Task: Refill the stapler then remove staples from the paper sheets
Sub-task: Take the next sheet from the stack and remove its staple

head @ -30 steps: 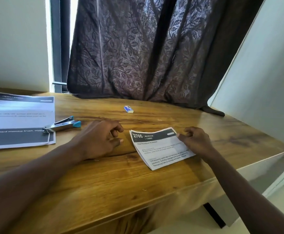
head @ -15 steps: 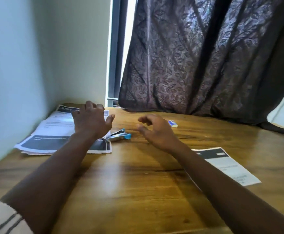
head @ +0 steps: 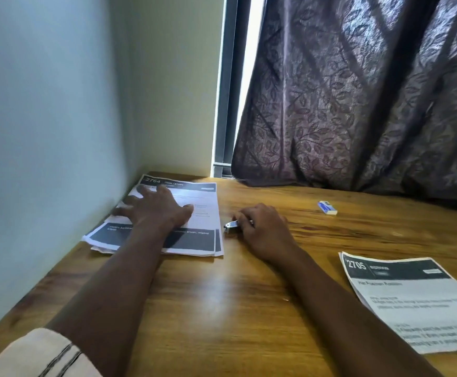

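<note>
the left hand [head: 154, 210] lies flat, fingers spread, on a stack of papers [head: 202, 213] by the wall — the right hand [head: 262, 227] curls around the stapler [head: 231, 226] on the wooden tabletop [head: 221, 308]; another sheet [head: 417, 303] lies well apart.

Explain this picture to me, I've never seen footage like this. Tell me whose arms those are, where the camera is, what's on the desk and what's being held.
There is no machine here. These are a person's two bare arms, filmed by a wide-angle camera worn on their head, looking forward and down. The left hand lies flat, fingers spread, on a stack of printed sheets by the wall. The right hand curls round a small metal stapler on the wooden desk. A second set of printed sheets lies at the right. A small white-and-blue box sits farther back, near the curtain.
</note>
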Motion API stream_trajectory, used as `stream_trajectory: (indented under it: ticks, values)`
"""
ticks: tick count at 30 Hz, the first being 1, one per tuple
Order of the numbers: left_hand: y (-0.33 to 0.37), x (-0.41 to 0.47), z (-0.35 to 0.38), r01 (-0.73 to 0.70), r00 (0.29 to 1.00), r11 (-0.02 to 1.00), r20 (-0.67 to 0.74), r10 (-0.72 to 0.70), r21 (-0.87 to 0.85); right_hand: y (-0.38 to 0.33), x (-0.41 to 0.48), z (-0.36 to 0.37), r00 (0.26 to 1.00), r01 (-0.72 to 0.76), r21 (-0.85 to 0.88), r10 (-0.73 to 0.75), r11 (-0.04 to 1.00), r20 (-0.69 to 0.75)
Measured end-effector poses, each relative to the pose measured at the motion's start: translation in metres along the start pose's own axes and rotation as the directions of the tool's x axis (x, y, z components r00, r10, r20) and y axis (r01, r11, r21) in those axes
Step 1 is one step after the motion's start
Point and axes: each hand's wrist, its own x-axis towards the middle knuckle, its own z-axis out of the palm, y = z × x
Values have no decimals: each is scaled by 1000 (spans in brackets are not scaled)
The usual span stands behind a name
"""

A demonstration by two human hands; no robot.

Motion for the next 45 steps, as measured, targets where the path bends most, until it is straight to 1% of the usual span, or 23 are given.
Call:
stream_trajectory:
  ticks: [5,9,12,15,19,22,24,27,29,30,32,33,35,37,40,42,45]
  values:
    - [-10,3,-6,29,999,1000,-14,-29,-1,4,0,-1,1000,-25,13,25,1000,1]
    - [-14,6,-5,34,996,998,-81,-38,-50,2,0,-3,1000,-29,22,28,999,14]
    - [-13,4,-6,18,986,986,-158,-45,-166,4,-2,-4,998,3,18,-4,1000,55]
    - [-17,10,-4,-17,963,950,-260,-68,-312,4,1,-4,998,-1,-9,2,1000,69]
    - [-24,18,-2,-163,894,868,-443,-72,-470,2,5,-2,998,-50,-10,50,999,36]
    - [-22,11,-9,-213,852,794,-506,-134,-569,3,6,0,998,-49,-17,49,999,35]
    - [-20,7,-14,-227,831,792,-537,-146,-566,3,6,0,998,-45,-19,46,999,40]
    - [-20,4,-20,-219,801,829,-580,-149,-515,3,6,0,998,-38,-25,39,999,47]
    - [-18,1,-24,-241,759,853,-638,-131,-462,3,5,-1,998,-35,-19,36,999,42]
    - [-16,-2,-28,-256,739,852,-660,-133,-457,3,4,-1,999,-35,-5,35,999,19]
    - [-12,-7,-37,-285,718,818,-677,-163,-500,1,3,-3,997,-25,67,30,997,-74]
    - [-10,-8,-42,-322,708,788,-686,-167,-524,0,3,-5,992,-16,129,32,992,-125]
    - [-7,-11,-50,-458,665,714,-737,-119,-529,-1,4,-5,980,4,283,52,959,-190]
    - [-3,-14,-57,-558,637,648,-768,-66,-519,0,5,-4,970,41,458,74,888,-230]
    - [4,-20,-64,-623,644,548,-764,-46,-558,0,5,-5,956,103,670,112,735,-270]
    - [7,-20,-66,-636,659,495,-750,-49,-592,-1,5,-10,939,168,722,113,672,-324]
    - [4,-21,-72,-636,664,452,-742,-91,-625,1,8,-17,923,258,762,80,594,-375]
